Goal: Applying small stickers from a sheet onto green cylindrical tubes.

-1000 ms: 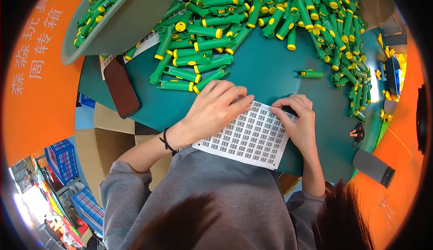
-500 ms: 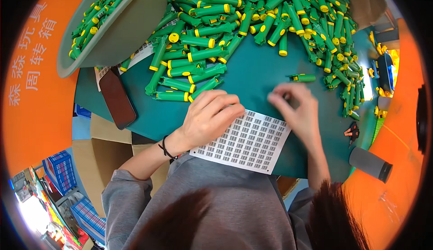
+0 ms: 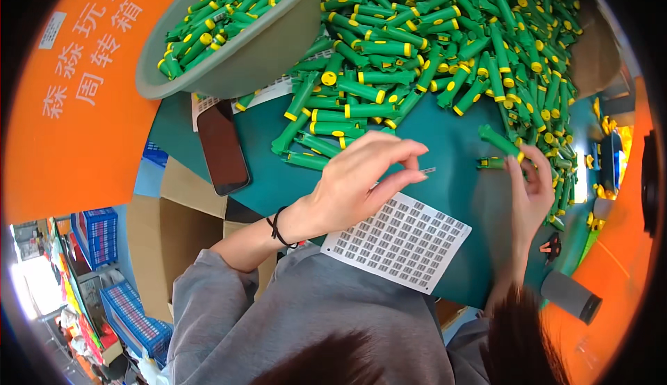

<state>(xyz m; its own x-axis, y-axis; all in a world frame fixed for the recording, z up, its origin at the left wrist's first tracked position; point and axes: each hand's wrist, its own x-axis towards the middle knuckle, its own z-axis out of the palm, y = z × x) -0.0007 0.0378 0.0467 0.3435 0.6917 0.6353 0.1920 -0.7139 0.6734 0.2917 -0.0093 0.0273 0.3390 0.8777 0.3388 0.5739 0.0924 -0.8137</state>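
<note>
My left hand point(image 3: 354, 187) pinches a small printed sticker point(image 3: 429, 170) between thumb and index finger. Below that hand lies a white sheet of stickers point(image 3: 399, 246), printed with rows of small dark labels, at the table's near edge. To the right, my right hand point(image 3: 531, 194) grips a green plastic tube point(image 3: 497, 140) by its yellow-capped end. A second green tube point(image 3: 490, 163) lies on the table just beside my right fingers. Beyond both hands spreads a large pile of green tubes point(image 3: 410, 45) with yellow ends.
A grey basin point(image 3: 278, 45) of similar tubes stands at the far left, partly over more sticker sheets. Nearer are a dark phone point(image 3: 224, 149) and an open cardboard box point(image 3: 187, 229) below table level. At right lie a small black-and-orange tool point(image 3: 551, 247) and a grey cylinder point(image 3: 571, 297).
My left hand has lifted off the sheet with a sticker. My right hand has moved right and away from me and has taken hold of a green tube. The view has shifted.
</note>
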